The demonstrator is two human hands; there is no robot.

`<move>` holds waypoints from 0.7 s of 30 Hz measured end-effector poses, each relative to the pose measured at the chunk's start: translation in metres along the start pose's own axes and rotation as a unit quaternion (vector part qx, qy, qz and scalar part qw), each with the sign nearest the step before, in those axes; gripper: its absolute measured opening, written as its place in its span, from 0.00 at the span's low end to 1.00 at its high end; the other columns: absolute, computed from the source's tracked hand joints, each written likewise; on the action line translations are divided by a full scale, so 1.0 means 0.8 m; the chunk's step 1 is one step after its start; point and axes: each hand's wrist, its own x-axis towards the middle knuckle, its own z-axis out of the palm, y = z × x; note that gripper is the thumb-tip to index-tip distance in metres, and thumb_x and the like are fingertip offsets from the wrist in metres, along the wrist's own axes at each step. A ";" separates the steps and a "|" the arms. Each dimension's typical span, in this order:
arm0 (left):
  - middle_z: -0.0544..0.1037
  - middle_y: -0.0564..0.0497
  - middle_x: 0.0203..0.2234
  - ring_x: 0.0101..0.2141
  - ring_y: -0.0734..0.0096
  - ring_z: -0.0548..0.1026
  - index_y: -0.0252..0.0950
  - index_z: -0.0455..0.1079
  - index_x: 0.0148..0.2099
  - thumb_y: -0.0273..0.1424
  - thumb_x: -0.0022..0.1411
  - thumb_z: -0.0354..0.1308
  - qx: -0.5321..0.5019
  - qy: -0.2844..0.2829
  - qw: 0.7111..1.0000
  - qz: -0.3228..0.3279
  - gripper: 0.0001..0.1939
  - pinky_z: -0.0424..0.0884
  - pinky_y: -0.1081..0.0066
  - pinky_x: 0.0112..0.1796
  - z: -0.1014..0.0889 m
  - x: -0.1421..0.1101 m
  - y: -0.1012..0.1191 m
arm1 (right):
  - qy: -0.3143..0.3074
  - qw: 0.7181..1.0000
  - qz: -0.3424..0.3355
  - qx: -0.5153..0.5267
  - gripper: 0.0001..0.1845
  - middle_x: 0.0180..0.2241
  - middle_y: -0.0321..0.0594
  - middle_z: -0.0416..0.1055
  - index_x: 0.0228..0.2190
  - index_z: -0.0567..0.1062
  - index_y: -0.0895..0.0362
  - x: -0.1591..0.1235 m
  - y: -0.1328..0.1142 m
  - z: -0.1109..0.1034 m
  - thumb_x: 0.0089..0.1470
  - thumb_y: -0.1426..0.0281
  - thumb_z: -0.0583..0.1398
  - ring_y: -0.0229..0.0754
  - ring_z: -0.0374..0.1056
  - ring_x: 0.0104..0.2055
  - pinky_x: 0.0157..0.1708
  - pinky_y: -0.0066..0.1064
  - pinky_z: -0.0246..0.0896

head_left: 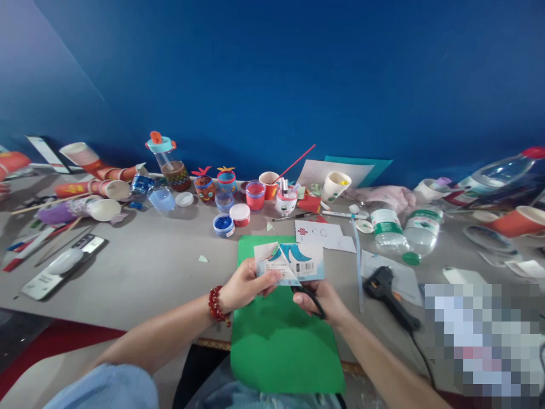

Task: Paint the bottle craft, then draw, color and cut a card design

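Note:
Between my two hands is a printed card [313, 272] with blue shapes, small text and a barcode. My left hand [251, 281] pinches its left side, thumb on top. In my right hand [326, 298] are black-handled scissors [315, 305], their blades lying across the card from the lower right toward its top edge. The fingers behind the card are partly hidden. Beneath both hands lies a green sheet [283, 346], which hangs over the table's front edge toward my lap.
A black glue gun [392, 295] with its cord lies to the right, near plastic bottles [423, 227]. Paint jars [223, 225] and decorated cups [205, 187] stand along the blue wall. At left are a phone [63, 267] and brushes. Behind the card lies a white paper piece [323, 234].

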 end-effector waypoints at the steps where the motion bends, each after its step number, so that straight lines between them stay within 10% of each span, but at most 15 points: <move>1: 0.62 0.56 0.14 0.16 0.83 0.57 0.34 0.60 0.21 0.50 0.62 0.58 0.001 0.001 1.000 0.000 0.28 0.54 0.78 0.19 0.000 0.000 0.001 | 0.001 1.000 0.002 0.004 0.35 0.15 0.29 0.57 0.29 0.75 0.60 0.000 0.001 0.000 0.39 0.39 0.65 0.29 0.49 0.15 0.14 0.23 0.43; 14: 0.64 0.55 0.14 0.17 0.82 0.60 0.33 0.62 0.21 0.50 0.62 0.58 0.001 0.015 1.000 0.002 0.28 0.58 0.78 0.20 0.002 0.000 -0.002 | 0.010 1.000 -0.014 0.006 0.33 0.12 0.29 0.52 0.20 0.70 0.58 0.000 -0.002 0.001 0.40 0.39 0.64 0.30 0.47 0.15 0.14 0.24 0.39; 21: 0.80 0.45 0.40 0.35 0.69 0.77 0.33 0.73 0.49 0.41 0.55 0.68 -0.061 0.115 0.990 0.048 0.23 0.74 0.73 0.36 -0.002 0.003 0.005 | -0.005 0.999 0.021 0.028 0.34 0.14 0.28 0.57 0.30 0.75 0.61 0.000 0.000 -0.003 0.39 0.42 0.67 0.29 0.49 0.14 0.13 0.23 0.42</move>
